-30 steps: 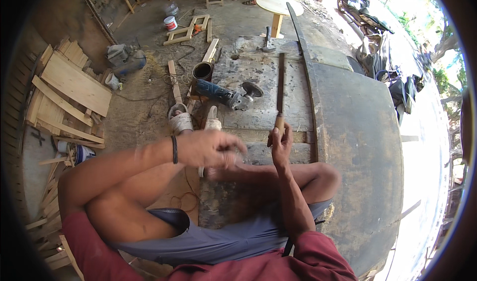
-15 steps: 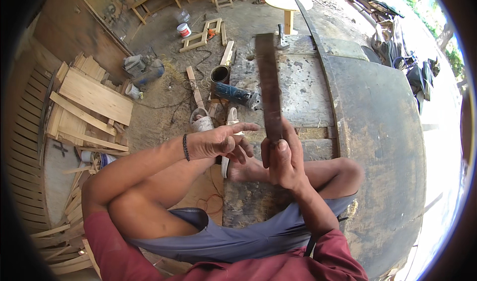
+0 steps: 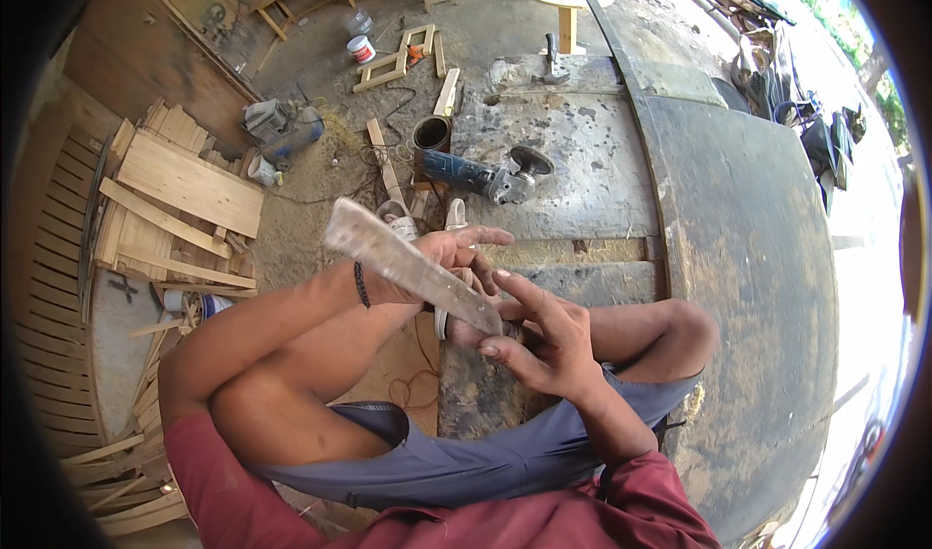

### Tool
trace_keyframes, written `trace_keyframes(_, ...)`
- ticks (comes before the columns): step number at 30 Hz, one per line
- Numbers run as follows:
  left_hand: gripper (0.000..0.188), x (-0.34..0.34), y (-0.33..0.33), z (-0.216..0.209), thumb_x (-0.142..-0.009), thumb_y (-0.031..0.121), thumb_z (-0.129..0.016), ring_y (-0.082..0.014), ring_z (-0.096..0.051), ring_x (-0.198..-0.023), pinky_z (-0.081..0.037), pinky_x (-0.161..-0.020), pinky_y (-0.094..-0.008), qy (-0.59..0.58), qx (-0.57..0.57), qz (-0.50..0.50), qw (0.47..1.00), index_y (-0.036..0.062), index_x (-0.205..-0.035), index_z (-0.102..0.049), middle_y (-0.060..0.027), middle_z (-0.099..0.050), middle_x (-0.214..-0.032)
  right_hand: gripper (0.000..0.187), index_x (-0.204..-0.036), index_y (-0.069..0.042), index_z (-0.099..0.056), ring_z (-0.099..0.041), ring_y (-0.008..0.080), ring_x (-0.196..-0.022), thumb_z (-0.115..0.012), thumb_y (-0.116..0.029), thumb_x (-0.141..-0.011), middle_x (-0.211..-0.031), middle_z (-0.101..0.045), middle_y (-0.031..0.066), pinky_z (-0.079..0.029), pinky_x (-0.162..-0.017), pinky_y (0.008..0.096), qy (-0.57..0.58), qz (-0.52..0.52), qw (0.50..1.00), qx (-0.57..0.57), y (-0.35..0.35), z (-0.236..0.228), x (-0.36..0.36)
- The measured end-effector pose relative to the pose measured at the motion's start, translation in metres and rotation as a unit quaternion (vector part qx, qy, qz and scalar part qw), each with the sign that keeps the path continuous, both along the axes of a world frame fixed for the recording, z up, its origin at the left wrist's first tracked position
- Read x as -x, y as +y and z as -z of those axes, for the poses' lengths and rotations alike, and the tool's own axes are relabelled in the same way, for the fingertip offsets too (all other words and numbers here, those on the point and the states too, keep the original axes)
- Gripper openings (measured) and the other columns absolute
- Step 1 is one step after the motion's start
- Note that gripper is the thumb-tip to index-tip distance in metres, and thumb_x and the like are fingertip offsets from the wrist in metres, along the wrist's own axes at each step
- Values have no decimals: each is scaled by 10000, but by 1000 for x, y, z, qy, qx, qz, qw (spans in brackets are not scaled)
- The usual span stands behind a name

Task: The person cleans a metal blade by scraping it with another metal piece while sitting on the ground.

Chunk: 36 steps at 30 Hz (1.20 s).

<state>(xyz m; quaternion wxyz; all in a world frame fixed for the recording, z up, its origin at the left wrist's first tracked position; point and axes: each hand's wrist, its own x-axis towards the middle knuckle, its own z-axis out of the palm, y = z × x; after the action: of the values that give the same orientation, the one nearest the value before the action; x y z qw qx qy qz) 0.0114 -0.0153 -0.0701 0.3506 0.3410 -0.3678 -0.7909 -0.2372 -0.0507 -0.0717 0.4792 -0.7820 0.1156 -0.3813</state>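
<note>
A broad-bladed knife (image 3: pixel 413 267) with a worn, grey-brown blade slants across the middle, its wide end up and to the left. My right hand (image 3: pixel 555 350) has its thumb and fingers around the narrow end, where the handle is mostly hidden. Behind the blade is my left hand (image 3: pixel 464 242), its index finger stretched to the right and the other fingers loosely bent. It appears to hold nothing; the blade covers part of it. An angle grinder (image 3: pixel 476 178) with a blue body lies beyond both hands, its disc tilted upward.
A hammer (image 3: pixel 551 64) rests at the far end of the stained metal sheet (image 3: pixel 592 151). A long dark metal strip (image 3: pixel 636 112) runs along its right. A dark can (image 3: pixel 431 133) stands by the grinder. Wooden boards (image 3: pixel 184 185) are stacked at left. A person sits in the background.
The knife has swung from upright to slanting left, its blade now in front of my left hand. My right hand has turned and its fingers have loosened. The grinder's disc has come into view.
</note>
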Motion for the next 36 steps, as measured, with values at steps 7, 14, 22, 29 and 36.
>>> trace_keyframes(7,1060,1,1,-8,-777,184,-869,-179,-600,-1104,-495,-967,-300,-26,-53,-8,998,23,-1564,-177,-89,-585,-1185,684,-1362,18,-551,-692,256,-819,-845,-206,-785,-1041,-704,177,-552,-730,363,-64,-6,997,36,-3,0,-9)
trace_keyframes(14,1167,0,1,0,-712,180,-918,-188,-573,-1170,-469,-1006,-316,21,-74,10,997,19,-1571,-145,-77,-567,-1201,674,-1403,-18,-528,-684,362,-926,-810,-187,-815,-1199,-650,257,-562,-794,408,-28,-19,998,46,-3,5,-6)
trace_keyframes(22,1167,-2,1,2,-722,215,-916,-200,-570,-1166,-473,-1003,-323,7,-70,19,997,27,-1574,-140,-87,-567,-1182,643,-1373,-12,-582,-589,233,-610,-819,-197,-804,-764,-604,130,-474,-556,343,-49,17,996,67,-1,3,-10)
trace_keyframes(29,1124,-2,2,0,-749,235,-896,-205,-583,-1139,-496,-994,-330,-7,-84,9,996,34,-1572,-157,-95,-565,-1161,638,-1385,-36,-585,-490,214,-540,-811,-185,-807,-673,-490,90,-417,-507,352,-43,30,995,86,-1,4,-10)
trace_keyframes(36,1033,1,0,1,-791,220,-857,-192,-594,-1120,-521,-966,-315,6,-68,1,998,33,-1563,-196,-96,-569,-1158,641,-1402,-64,-580,-482,216,-549,-800,-177,-811,-686,-478,85,-415,-511,357,-26,35,995,95,-2,5,-8)
